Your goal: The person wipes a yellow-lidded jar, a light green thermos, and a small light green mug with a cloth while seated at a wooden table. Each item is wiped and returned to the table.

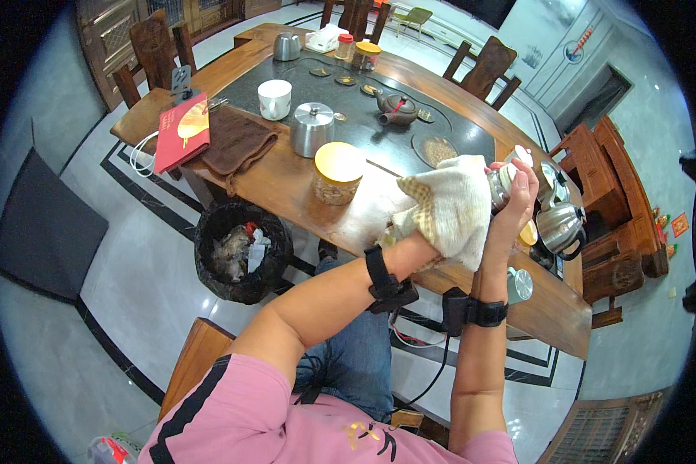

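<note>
A whitish cloth (pixel 452 205) with a yellow-checked part is draped over my left hand, hiding its fingers; the hand holds it above the table's near edge. My right hand (pixel 521 199) is closed around a small clear jar (pixel 503 184) with a pale top, and the cloth lies against the jar's left side. The jar's contents are too small to make out. To the left of the cloth stands a patterned jar with a yellow lid (pixel 339 164). A steel canister (pixel 313 130) is just behind it.
A dark teapot (pixel 398 110) and a white mug (pixel 274 100) stand on the black tea tray (pixel 348 100). Right of my hands are a steel kettle (pixel 561 226) and a mint-green cup (pixel 520 285). A red booklet (pixel 184 133) and brown towel (pixel 236 141) lie left, above a bin (pixel 209 274).
</note>
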`<state>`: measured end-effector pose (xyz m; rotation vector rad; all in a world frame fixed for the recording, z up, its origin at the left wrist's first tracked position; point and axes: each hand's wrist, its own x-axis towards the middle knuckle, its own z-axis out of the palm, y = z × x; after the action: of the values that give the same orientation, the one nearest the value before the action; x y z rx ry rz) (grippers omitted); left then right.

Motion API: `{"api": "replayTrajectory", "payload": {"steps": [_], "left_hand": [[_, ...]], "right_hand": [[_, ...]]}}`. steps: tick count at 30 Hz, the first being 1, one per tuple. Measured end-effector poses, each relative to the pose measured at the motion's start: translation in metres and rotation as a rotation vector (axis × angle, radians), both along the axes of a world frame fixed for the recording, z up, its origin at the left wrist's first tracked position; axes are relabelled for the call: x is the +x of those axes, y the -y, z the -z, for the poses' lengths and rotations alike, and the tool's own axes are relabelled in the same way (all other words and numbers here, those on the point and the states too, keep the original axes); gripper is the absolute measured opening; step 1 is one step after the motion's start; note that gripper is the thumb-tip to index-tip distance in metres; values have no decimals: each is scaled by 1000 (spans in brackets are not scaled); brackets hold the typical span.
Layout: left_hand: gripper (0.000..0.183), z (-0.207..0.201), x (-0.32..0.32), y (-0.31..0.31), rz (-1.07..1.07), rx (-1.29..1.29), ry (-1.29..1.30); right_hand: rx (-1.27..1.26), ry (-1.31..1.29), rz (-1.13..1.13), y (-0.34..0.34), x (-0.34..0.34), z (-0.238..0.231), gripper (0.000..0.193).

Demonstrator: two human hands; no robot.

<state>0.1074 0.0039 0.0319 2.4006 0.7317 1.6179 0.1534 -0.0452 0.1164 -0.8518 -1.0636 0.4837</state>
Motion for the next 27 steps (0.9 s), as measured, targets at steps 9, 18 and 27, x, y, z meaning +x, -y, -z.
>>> {"api": "replayTrajectory", "payload": {"steps": [9,18,27], "left_hand": [[27,-47,-17,-40,754,-460,-73],[33,8,-33,7,28,91,23],[50,37,-79,71,150,-64,-678]], "right_hand": [[93,-130,23,13,19,13,42],[172,-22,104,9,16,22,38],[-37,-446,-38,40,50,13,35]]}}
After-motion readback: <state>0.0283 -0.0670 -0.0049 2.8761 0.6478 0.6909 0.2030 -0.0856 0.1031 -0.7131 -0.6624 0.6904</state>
